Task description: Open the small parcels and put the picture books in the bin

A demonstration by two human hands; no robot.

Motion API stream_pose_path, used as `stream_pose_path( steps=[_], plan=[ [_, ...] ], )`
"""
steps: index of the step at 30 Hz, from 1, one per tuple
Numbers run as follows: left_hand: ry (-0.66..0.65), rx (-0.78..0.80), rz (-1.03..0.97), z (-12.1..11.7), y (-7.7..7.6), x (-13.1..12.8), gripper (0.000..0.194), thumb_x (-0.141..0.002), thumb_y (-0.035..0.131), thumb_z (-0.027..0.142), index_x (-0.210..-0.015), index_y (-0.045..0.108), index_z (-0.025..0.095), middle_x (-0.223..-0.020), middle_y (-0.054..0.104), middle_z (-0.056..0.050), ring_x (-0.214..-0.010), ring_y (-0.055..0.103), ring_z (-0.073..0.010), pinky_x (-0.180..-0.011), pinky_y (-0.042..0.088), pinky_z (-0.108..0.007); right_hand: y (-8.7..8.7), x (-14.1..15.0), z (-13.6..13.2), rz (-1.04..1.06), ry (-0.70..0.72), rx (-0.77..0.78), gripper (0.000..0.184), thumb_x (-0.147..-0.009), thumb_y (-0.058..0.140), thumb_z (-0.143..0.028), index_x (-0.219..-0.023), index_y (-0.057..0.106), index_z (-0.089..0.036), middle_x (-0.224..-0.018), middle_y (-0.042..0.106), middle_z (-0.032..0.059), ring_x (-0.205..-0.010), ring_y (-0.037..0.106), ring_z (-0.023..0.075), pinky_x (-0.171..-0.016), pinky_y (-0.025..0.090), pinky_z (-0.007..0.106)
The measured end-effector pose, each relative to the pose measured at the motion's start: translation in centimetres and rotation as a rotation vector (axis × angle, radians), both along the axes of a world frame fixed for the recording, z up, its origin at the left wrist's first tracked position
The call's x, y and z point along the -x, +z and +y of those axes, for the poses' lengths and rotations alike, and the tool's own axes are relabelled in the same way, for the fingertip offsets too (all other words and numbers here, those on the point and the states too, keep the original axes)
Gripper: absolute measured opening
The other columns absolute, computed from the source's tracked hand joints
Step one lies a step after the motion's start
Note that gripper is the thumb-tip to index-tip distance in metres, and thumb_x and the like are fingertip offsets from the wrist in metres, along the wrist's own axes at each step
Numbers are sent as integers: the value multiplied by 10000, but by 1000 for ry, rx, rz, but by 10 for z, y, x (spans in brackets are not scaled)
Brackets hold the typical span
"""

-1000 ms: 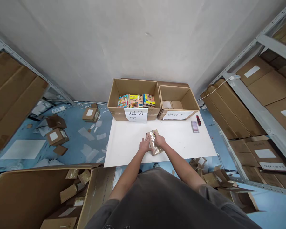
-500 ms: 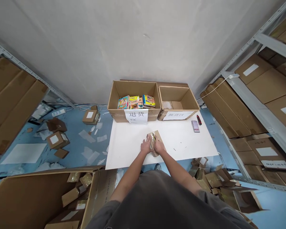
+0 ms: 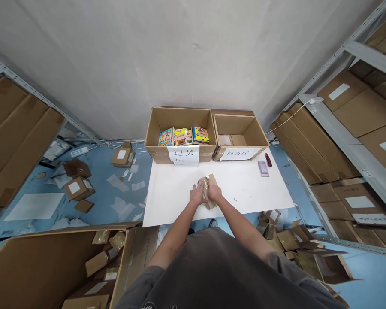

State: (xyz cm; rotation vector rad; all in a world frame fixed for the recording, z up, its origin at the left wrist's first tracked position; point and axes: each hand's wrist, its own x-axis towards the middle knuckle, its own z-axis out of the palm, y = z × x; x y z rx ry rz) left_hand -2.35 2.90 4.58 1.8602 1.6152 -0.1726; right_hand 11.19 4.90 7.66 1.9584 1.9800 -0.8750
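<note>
A small brown cardboard box (image 3: 209, 206) wrapped in shiny clear tape lies on the white tabletop (image 3: 170, 193), slightly slanted. My left hand (image 3: 197, 194) holds its left side, fingers stretched along the taped top. Curled into a fist, my right hand (image 3: 214, 192) grips the upper right part of the box; its fingertips are hidden, so I cannot see whether it pinches tape or a flap. Behind stand a carton (image 3: 154, 155) with several colourful books (image 3: 200, 134) inside and a smaller carton (image 3: 216, 153), both with handwritten paper signs.
At the table's right lie a red-and-black box cutter (image 3: 268, 160) and a blurred purple item (image 3: 263, 168). A large open carton (image 3: 25, 257) with small parcels stands lower left. Opened boxes (image 3: 296, 240) litter the floor at right. Shelves (image 3: 350, 137) of cartons flank both sides.
My right hand has shifted slightly over the box's top and stays closed. My left hand keeps its hold on the left side. The view has tilted a little.
</note>
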Motion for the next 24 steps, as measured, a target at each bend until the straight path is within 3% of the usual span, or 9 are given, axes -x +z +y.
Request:
stream_pose_path(
  steps=[6, 10, 13, 16, 20, 24],
  plan=[
    [-3, 57, 43, 5, -2, 1, 1444, -526, 838, 730, -1663, 15, 386, -1758, -113, -5, -1554, 53, -536, -1133, 370, -624, 14, -3, 10, -71, 43, 56, 991, -851, 754, -265, -1661, 187, -194, -1295, 707, 208, -1218, 676, 339, -965, 498, 400],
    [11, 70, 64, 5, -2, 2, 1454, -506, 853, 710, -1660, 24, 401, -1760, -91, 22, -1547, 62, -542, -1125, 373, -632, 26, -12, 2, -105, 93, 162, 1004, -777, 830, -342, -1614, 299, -185, -1297, 699, 235, -1207, 678, 380, -923, 530, 425],
    [15, 69, 77, 5, 0, 1, 1439, -519, 858, 691, -1663, 38, 391, -1762, -70, 31, -1542, 83, -535, -1117, 392, -619, 32, -28, -17, -105, 145, 231, 875, -796, 801, -357, -1552, 400, -173, -1241, 720, 241, -1137, 709, 398, -863, 558, 439],
    [18, 52, 106, 5, 2, -1, 1424, -521, 866, 686, -1662, 68, 391, -1764, -54, 31, -1537, 102, -531, -1111, 405, -607, 35, -46, -46, -110, 178, 265, 679, -854, 704, -268, -1489, 475, -192, -1214, 732, 228, -1086, 730, 380, -820, 568, 426],
    [23, 28, 156, 5, 2, -5, 1404, -515, 887, 681, -1654, 116, 397, -1766, -32, 6, -1540, 112, -523, -1097, 427, -585, 40, -61, -76, -111, 188, 294, 673, -859, 626, -151, -1504, 440, -203, -1195, 741, 204, -1072, 734, 359, -785, 560, 386],
    [-2, 9, 171, 4, 2, -7, 1360, -557, 873, 682, -1657, 141, 360, -1766, 18, -40, -1548, 90, -524, -1117, 404, -586, 49, -77, -83, -100, 217, 305, 665, -848, 610, -110, -1487, 464, -225, -1199, 739, 186, -1020, 742, 337, -739, 540, 341]
  ],
)
